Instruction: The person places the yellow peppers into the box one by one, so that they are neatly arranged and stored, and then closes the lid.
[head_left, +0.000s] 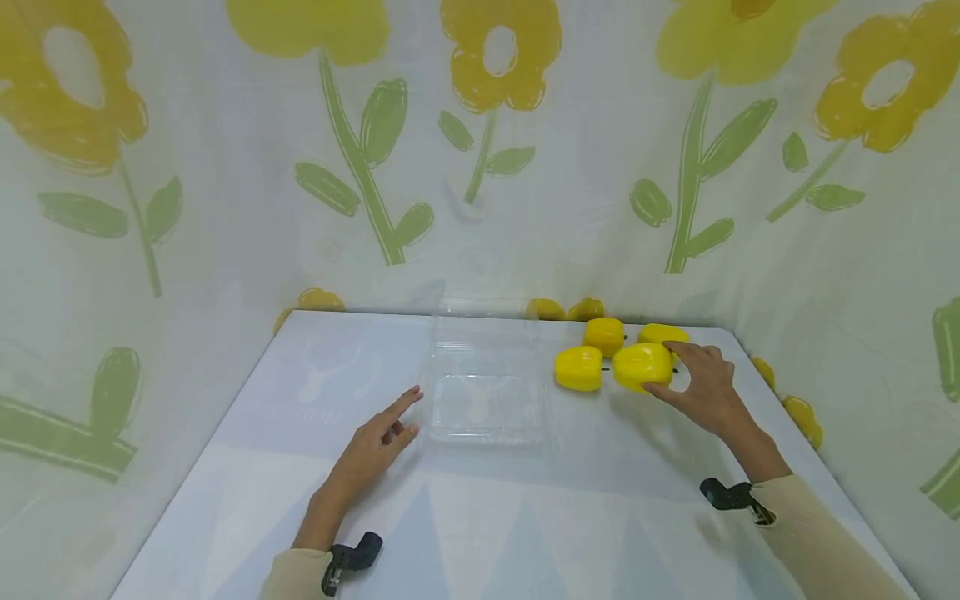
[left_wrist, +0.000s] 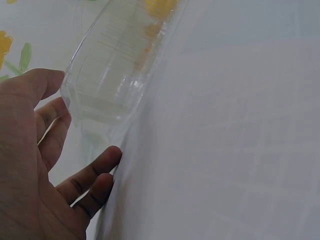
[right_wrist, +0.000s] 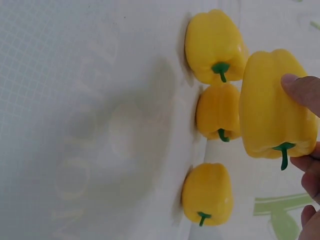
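Note:
My right hand (head_left: 701, 385) pinches a yellow bell pepper (head_left: 642, 365) between thumb and fingers; the right wrist view shows this pepper (right_wrist: 278, 102) held up off the table, its green stem pointing down in that picture. Three more yellow bell peppers lie close by: one (head_left: 578, 368) to the left, one (head_left: 603, 335) behind, and one (head_left: 663, 333) partly hidden by the held pepper. Beside the left edge of a clear plastic container (head_left: 487, 408) is my left hand (head_left: 371, 448), fingers loosely extended and holding nothing. In the left wrist view its fingers reach the container's rim (left_wrist: 67, 82).
The container's raised clear lid (head_left: 486, 308) stands at the back, near the table's far edge. Behind the white table (head_left: 300, 483) hangs a pale curtain (head_left: 570, 208) printed with yellow flowers, wrapping round both sides.

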